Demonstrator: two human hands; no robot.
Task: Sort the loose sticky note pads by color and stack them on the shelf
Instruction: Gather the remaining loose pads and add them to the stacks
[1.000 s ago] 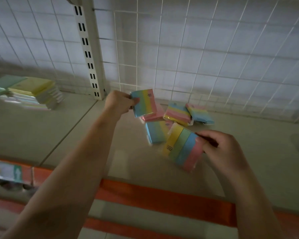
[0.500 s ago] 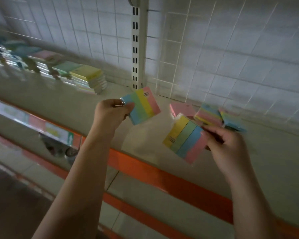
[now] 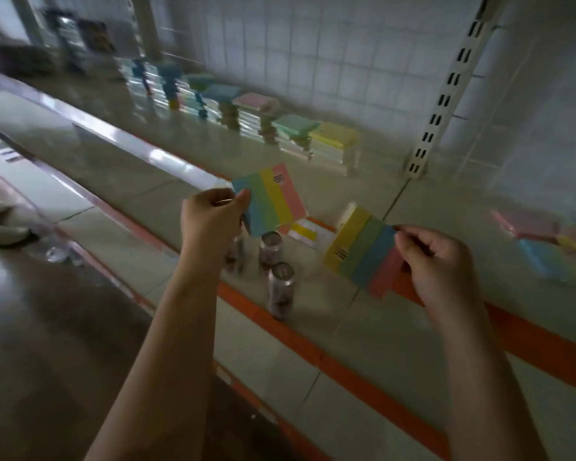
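Both hands have swung left along the shelf (image 3: 120,181) since the earlier frames, so the slotted upright (image 3: 446,91) is now sitting at the right and the row of sorted stacks (image 3: 246,111) is showing across the middle of the back. Left hand (image 3: 210,221) is pinching a striped pad (image 3: 268,199) by its blue corner, thumb and curled fingers closed on it, holding it up above the shelf front with blue, green, yellow and pink bands facing the camera. Right hand (image 3: 439,261) is gripping a second striped pad (image 3: 363,254) at its pink and blue end, fingers curled round the edge, pad tilting down to the left with its yellow band farthest from the hand. The two pads are apart, neither touching the shelf. Remaining loose pads (image 3: 552,247) are lying on the shelf at far right, blurred; probably pink, blue and yellow ones, but the count is not readable. Nearest stacks in the row are the yellow stack (image 3: 335,136) and the green stack (image 3: 295,126) beside it, then a pink-topped one farther left. Below the hands, three cans (image 3: 280,287) are standing upright on a lower level, next to a small white and yellow packet (image 3: 305,231). An orange strip (image 3: 529,341) is running along the shelf edge.
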